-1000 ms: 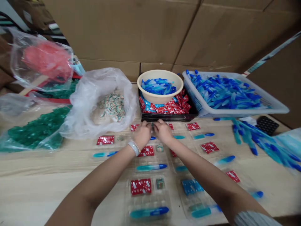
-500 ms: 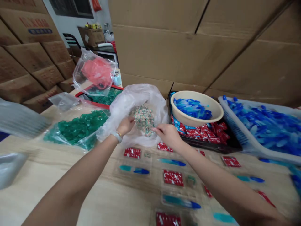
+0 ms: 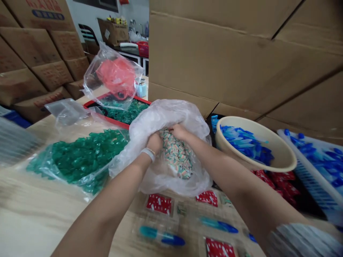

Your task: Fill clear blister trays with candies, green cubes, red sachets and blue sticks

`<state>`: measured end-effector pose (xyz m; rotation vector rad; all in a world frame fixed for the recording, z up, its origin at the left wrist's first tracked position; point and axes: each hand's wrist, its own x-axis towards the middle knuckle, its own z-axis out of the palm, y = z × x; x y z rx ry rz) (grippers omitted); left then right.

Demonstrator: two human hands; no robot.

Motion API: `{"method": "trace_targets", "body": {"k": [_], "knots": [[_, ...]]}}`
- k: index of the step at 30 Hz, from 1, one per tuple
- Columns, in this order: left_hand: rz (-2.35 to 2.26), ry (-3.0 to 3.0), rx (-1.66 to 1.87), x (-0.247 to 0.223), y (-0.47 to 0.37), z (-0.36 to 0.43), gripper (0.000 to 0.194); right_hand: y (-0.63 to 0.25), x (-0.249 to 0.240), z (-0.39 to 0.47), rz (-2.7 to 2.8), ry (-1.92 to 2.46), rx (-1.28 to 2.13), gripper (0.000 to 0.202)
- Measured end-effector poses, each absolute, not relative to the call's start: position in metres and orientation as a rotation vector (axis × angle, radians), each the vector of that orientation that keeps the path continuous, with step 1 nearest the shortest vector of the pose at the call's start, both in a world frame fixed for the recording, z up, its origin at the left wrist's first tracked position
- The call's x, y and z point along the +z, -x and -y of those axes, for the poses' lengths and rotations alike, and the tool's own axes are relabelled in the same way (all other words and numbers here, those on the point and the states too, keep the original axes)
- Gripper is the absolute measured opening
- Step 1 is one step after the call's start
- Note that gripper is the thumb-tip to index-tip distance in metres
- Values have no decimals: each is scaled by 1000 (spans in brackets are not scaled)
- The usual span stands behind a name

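Observation:
A white translucent plastic bag (image 3: 171,110) stands open on the table, holding a heap of small patterned packets (image 3: 177,153). My left hand (image 3: 155,142) is inside the bag at the heap's left edge, its fingers hidden by the hand and the plastic. Deeper in, at the far end of the heap, is my right hand (image 3: 178,132), bent inward with its fingertips out of sight. Whether either hand holds anything cannot be made out. In front of the bag lie clear trays with red packets (image 3: 159,204) and blue capped items (image 3: 162,236).
Green plastic pieces (image 3: 85,153) lie on the left, with a red-rimmed tray (image 3: 107,121) behind. At right are a cream basin (image 3: 292,162) of blue pieces, red packets (image 3: 284,182) and a white basket (image 3: 308,178). Cardboard boxes (image 3: 214,64) stand behind.
Both hands have moved farther into the bag and closer together. The camera view has shifted, so the bag looks nearer and the basin sits farther right.

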<state>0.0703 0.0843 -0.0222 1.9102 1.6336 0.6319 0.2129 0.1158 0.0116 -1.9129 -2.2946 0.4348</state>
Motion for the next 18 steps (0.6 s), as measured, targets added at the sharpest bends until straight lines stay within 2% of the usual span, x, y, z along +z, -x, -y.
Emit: {"method": "trace_targets", "body": {"k": [12,18], "knots": [[-1319,-1657,674,-24,-71,-90,13,-209,16,-89,2471,1914,307,29],[-1247,-1624,667,-17,-68,-82,16,-215,23,-71,2470,1866,374,30]]}}
